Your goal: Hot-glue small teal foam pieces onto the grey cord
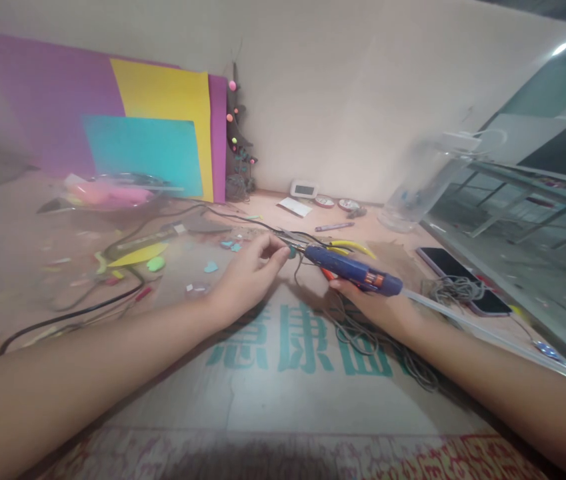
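A blue hot glue gun (347, 268) is in my right hand (363, 300), whose fingers are partly hidden behind it. Its orange trigger (329, 274) shows by my fingertips, and a long translucent glue stick (467, 323) runs out of its rear. The nozzle points left, toward my left hand (255, 270). There my thumb and fingers pinch a small dark green piece (291, 252) right by the nozzle tip; its exact kind is unclear. Yellow-handled pliers (353, 248) lie behind the glue gun. Loops of thin grey cord (363, 337) lie beneath my right hand.
Teal paper scraps (211, 267), a light green lump (155, 264) and a black cable (77, 313) lie to the left. Coloured sheets (145, 157) lean on the wall. A phone (463, 280), a clear plastic jug (420, 183) and the table edge are on the right.
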Demonstrator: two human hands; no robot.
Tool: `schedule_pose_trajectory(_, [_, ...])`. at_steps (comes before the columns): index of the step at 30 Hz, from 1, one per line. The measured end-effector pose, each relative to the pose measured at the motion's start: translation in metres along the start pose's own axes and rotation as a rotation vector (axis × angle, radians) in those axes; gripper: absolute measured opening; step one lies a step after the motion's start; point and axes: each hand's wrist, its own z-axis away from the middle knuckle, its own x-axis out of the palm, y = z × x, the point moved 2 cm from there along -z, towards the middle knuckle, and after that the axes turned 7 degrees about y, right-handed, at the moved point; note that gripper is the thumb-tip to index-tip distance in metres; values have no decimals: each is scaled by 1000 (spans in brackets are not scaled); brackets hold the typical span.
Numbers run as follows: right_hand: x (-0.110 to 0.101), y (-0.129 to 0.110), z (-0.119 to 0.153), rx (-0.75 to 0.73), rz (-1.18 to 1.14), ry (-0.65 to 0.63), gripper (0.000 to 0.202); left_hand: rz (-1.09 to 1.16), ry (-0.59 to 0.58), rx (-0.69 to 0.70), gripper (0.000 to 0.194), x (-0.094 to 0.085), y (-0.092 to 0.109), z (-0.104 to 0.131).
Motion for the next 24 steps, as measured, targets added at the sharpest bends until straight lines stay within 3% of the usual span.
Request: schedule_pose_trajectory(24, [0, -1, -1, 23, -1, -3, 22, -19, 5, -2, 15, -1, -2, 2])
